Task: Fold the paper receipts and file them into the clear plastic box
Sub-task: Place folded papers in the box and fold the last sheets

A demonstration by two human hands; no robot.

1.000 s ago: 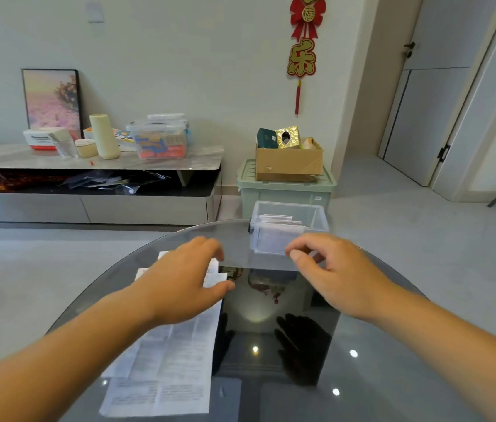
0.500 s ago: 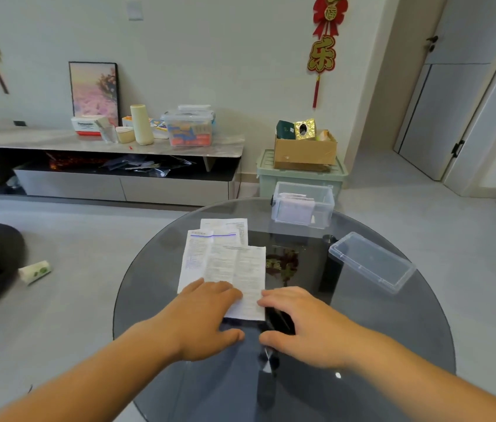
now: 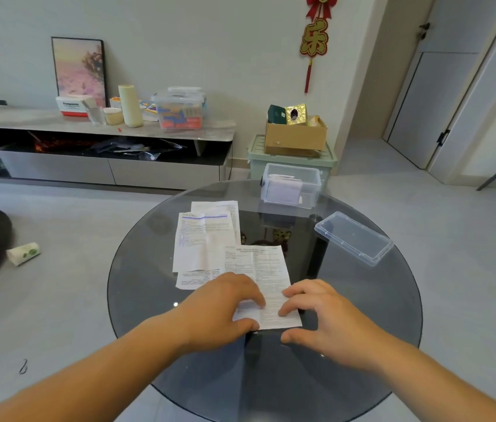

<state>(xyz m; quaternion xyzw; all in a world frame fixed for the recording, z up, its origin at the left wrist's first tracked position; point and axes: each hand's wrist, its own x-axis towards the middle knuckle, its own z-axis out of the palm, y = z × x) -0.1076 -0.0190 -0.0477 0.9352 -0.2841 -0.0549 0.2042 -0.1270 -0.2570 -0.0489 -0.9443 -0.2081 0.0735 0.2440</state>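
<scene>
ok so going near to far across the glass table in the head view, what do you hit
left hand and right hand side by side → nearest receipt, which both touch → blue-striped receipt → clear plastic box at the far edge. clear lid left out, its depth overlaps the receipts.

We see a round dark glass table [image 3: 362,300]. Beyond it, a low cabinet [image 3: 57,169] against the wall carries a framed picture [image 3: 79,68], a cream cylinder [image 3: 130,105] and a lidded tub [image 3: 181,109]. A cardboard box [image 3: 295,137] sits on a pale green bin [image 3: 255,159] below a red wall ornament [image 3: 313,41]. A paper roll [image 3: 23,253] lies on the floor.
</scene>
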